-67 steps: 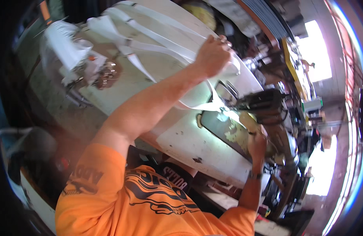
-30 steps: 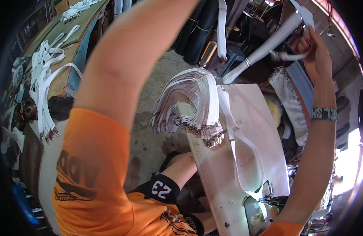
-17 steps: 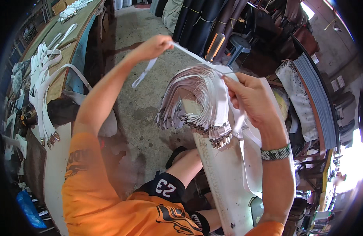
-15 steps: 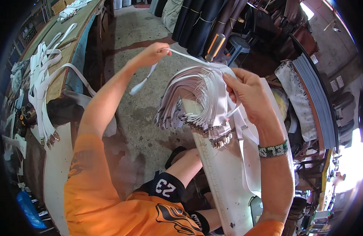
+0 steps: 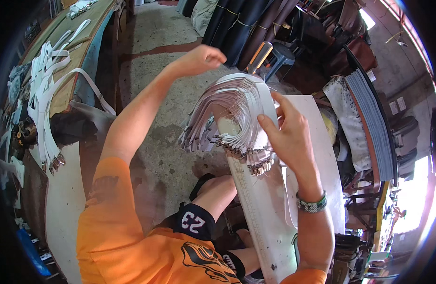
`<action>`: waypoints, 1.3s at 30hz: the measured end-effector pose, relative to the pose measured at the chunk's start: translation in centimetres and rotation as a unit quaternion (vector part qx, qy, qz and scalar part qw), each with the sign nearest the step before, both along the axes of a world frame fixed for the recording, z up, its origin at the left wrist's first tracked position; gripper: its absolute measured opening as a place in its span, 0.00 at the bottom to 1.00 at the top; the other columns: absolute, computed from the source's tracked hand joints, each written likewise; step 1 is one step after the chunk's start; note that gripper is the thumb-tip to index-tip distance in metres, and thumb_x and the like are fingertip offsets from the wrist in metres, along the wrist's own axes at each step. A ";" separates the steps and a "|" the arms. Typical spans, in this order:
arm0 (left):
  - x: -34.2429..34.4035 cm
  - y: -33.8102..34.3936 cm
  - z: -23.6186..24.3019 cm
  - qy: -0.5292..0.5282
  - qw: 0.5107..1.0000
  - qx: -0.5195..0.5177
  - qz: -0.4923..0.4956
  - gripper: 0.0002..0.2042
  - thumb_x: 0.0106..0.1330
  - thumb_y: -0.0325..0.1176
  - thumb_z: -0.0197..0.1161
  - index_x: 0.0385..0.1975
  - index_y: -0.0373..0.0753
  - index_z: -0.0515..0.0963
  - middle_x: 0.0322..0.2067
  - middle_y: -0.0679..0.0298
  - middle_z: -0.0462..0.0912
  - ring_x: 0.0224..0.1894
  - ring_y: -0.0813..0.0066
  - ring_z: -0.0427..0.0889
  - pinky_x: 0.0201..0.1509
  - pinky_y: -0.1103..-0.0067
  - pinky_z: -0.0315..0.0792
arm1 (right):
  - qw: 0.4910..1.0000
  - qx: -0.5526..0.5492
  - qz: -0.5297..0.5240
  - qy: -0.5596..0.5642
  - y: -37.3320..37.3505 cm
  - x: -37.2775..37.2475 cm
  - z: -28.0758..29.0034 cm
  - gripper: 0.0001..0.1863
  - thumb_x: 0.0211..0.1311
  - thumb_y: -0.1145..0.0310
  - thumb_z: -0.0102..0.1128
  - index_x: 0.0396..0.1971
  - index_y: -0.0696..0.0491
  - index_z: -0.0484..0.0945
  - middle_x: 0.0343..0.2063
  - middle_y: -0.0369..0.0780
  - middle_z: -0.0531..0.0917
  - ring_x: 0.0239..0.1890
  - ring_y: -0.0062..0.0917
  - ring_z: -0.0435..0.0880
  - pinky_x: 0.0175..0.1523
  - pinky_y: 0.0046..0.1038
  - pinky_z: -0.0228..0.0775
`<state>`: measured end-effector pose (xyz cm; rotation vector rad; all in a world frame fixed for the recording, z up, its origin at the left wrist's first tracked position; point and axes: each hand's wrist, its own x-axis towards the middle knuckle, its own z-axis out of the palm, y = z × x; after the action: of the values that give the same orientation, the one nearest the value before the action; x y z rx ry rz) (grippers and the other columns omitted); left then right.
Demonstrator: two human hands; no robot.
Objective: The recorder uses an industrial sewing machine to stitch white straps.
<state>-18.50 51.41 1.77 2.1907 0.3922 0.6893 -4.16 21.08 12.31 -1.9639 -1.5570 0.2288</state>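
I watched a thick bundle of white straps (image 5: 260,94) hang looped over the end of a white table (image 5: 317,142), its metal clips (image 5: 260,163) clustered at the near end. My right hand (image 5: 291,135) stood at the bundle's right edge, its grip partly open, thumb over the outermost strap, closed on nothing I could see. My left hand (image 5: 206,57) hung in the air beyond the bundle and to its left, its grip loosely curled with nothing visible inside. An orange-and-black tool handle (image 5: 259,57) rose just beyond the bundle; farther behind it stood dark rolls (image 5: 234,35). More white straps (image 5: 45,102) lay well to its left.
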 end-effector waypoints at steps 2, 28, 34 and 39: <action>2.5 -1.9 3.4 -0.125 0.992 0.018 0.015 0.12 0.74 0.34 0.64 0.49 0.34 0.85 0.45 0.64 0.89 0.46 0.80 0.83 0.52 0.79 0.77 | 0.996 0.049 -0.011 -0.075 -2.3 0.1 -1.2 0.28 0.61 0.67 0.67 0.60 0.63 0.75 0.43 0.55 0.83 0.47 0.51 0.82 0.55 0.44 0.74; 10.2 -38.2 0.5 0.124 0.851 0.230 -0.455 0.07 0.62 0.34 0.70 0.29 0.37 0.80 0.30 0.56 0.83 0.37 0.53 0.83 0.45 0.61 0.74 | 0.794 -0.137 -0.575 -0.144 -52.0 -2.0 -14.6 0.36 0.75 0.51 0.55 0.72 0.59 0.65 0.74 0.52 0.65 0.77 0.44 0.59 0.78 0.43 0.51; 5.8 -46.9 1.9 0.099 0.785 0.231 -0.567 0.11 0.65 0.39 0.68 0.32 0.38 0.77 0.29 0.59 0.82 0.35 0.56 0.83 0.43 0.65 0.76 | 0.945 0.003 -0.313 -0.092 -44.0 -3.5 -11.7 0.39 0.58 0.63 0.73 0.71 0.48 0.69 0.72 0.49 0.66 0.75 0.43 0.64 0.78 0.49 0.55; 7.6 -49.0 3.4 0.047 0.743 0.176 -0.644 0.11 0.61 0.38 0.73 0.31 0.40 0.78 0.27 0.63 0.79 0.32 0.57 0.80 0.40 0.65 0.74 | 0.981 0.048 -0.160 -0.101 -41.5 -3.6 -11.6 0.31 0.53 0.68 0.73 0.60 0.52 0.76 0.68 0.45 0.72 0.73 0.43 0.67 0.74 0.47 0.63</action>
<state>-10.91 2.40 5.21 2.1777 -1.2443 -0.1747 -7.79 -20.42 0.67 -2.1776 -1.3164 -0.1803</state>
